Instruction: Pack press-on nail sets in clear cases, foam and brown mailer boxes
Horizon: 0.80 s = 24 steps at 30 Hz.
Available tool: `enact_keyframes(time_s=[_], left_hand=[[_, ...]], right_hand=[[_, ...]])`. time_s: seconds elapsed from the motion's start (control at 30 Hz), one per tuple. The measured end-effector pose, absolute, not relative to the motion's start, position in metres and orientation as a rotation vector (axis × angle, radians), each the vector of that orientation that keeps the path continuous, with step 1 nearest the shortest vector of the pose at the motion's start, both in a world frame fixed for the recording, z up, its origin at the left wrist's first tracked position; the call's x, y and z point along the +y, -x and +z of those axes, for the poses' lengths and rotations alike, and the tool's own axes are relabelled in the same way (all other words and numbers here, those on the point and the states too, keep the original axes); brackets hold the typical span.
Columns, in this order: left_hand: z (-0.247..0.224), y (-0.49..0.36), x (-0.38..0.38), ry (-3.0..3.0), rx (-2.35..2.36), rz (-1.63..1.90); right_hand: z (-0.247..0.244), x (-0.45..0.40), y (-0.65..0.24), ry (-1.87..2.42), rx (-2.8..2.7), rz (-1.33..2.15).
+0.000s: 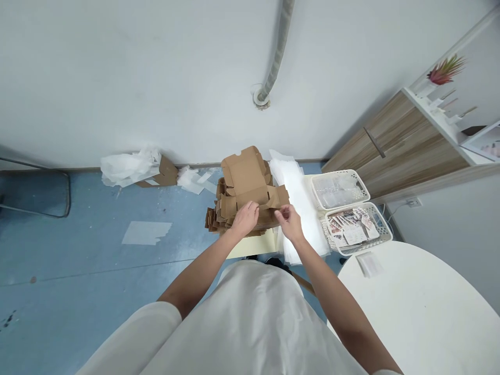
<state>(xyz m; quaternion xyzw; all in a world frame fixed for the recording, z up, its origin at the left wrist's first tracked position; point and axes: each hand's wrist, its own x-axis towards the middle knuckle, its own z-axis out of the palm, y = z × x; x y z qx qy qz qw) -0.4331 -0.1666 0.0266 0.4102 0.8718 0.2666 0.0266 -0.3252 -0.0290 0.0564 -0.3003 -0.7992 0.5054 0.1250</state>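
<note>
A partly folded cardboard box (245,172) lies on top of a stack of flattened cardboard boxes (219,219), its lid panel spread toward the wall. My left hand (246,217) is closed on the near flap of this box, thumb and fingers pinched together. On the flap's right end, my right hand (289,221) also pinches the cardboard, with its fingertips at the near corner. Both hands partly cover the front edge. Beneath the stack shows a pale yellow tabletop (255,245).
White packing sheets (295,198) lie right of the stack. Beyond them are a white basket of clear bags (339,188) and another basket with printed cards (355,229). A round white table (422,302) stands at right, a wood cabinet (398,135) behind. Scrap wrapping (130,166) litters the floor.
</note>
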Motion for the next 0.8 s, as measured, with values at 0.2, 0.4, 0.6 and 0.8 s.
enact_keyframes(time_s=[0.2,0.4,0.6,0.8], left_hand=[[0.038,0.429,-0.168,-1.266,2.795,1.198],[0.036,0.415,-0.168,-1.509,2.717,1.223],[0.038,0.411,-0.171,-1.462,2.686,1.278],[0.047,0.421,-0.183,-1.292,2.682,1.533]], right_hand=[[0.075,-0.034,0.331,0.663,-2.003,2.04],[0.093,-0.024,0.346,0.828,-1.815,2.026],[0.099,-0.025,0.351,0.752,-1.961,1.928],[0.109,-0.018,0.348,0.767,-1.875,1.845]])
